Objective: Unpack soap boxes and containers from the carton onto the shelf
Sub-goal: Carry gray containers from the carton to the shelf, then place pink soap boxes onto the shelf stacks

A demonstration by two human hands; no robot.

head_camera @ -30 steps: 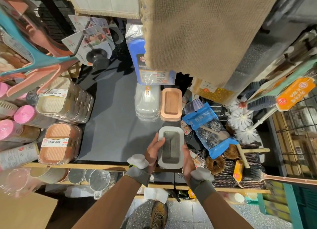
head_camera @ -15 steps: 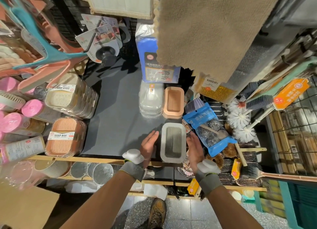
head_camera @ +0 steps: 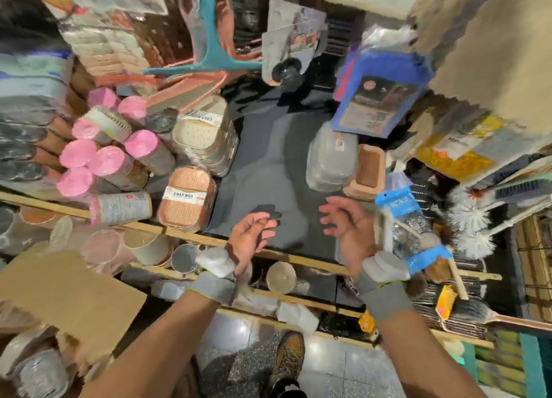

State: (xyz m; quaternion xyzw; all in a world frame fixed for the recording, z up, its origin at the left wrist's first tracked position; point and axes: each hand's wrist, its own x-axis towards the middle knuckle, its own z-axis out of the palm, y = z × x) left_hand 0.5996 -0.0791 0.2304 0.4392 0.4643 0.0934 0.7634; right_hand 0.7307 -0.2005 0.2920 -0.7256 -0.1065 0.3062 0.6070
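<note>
The frame is blurred by motion. My left hand [head_camera: 254,233] and my right hand [head_camera: 346,227] hover over the front of the dark shelf [head_camera: 268,158], fingers loosely spread and holding nothing. A peach open container [head_camera: 366,170] and a stack of clear containers [head_camera: 331,155] stand on the shelf just beyond my right hand. A pale edge beside my right hand may be the grey container; I cannot tell. Wrapped packs labelled SOAP BOX, one peach [head_camera: 186,202] and one cream [head_camera: 206,135], sit left of the shelf. The brown carton [head_camera: 68,296] is at lower left.
Pink-capped bottles [head_camera: 104,158] are piled at the left. A blue bag of steel scourers [head_camera: 409,224] and white brushes [head_camera: 469,215] crowd the right. Hangers and carded goods hang above the shelf. Cups fill the lower shelf [head_camera: 149,248]. My shoe [head_camera: 286,356] stands on the tiled floor.
Both hands have let go of the grey container and pulled back toward the shelf's front edge. The view has swung left, bringing the carton further into sight.
</note>
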